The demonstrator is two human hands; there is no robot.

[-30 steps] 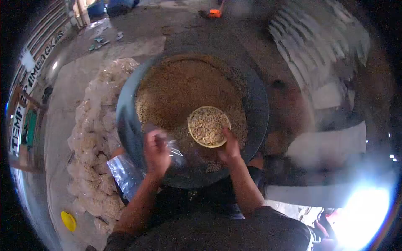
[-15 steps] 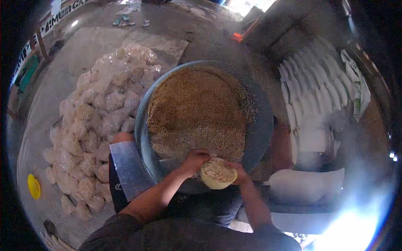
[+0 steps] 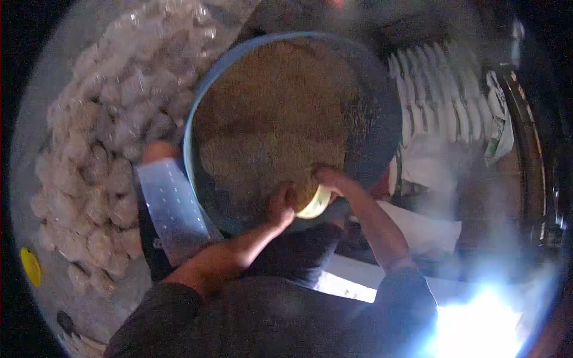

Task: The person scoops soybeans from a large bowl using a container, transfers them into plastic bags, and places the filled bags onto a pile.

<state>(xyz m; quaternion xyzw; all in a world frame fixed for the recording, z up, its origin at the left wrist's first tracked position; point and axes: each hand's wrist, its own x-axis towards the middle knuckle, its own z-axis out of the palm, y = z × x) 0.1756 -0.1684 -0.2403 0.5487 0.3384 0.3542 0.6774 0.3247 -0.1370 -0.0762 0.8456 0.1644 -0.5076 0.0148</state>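
A wide blue-grey tub (image 3: 192, 119) holds a broad heap of tan, grain-like pieces (image 3: 268, 107). Over its near edge, a small pale-yellow bowl (image 3: 317, 206) is tipped toward the left, with contents of the same tan colour. My right hand (image 3: 329, 179) is closed on the bowl's upper right side. Against the bowl's left side is my left hand (image 3: 283, 204), its fingers curled; what they hold is too blurred to make out. A stack of clear plastic bags (image 3: 170, 194) lies over my left thigh.
Many filled clear bags (image 3: 101, 155) are piled left of the tub. A yellow round object (image 3: 30, 267) lies on the floor at far left. Rows of white packed bags (image 3: 441, 101) stand at right, with a white sack (image 3: 421, 230) nearer me.
The bowl has gone from upright to tipped leftward, and my hands have moved with it. The whole view has shifted, putting the tub higher in the picture.
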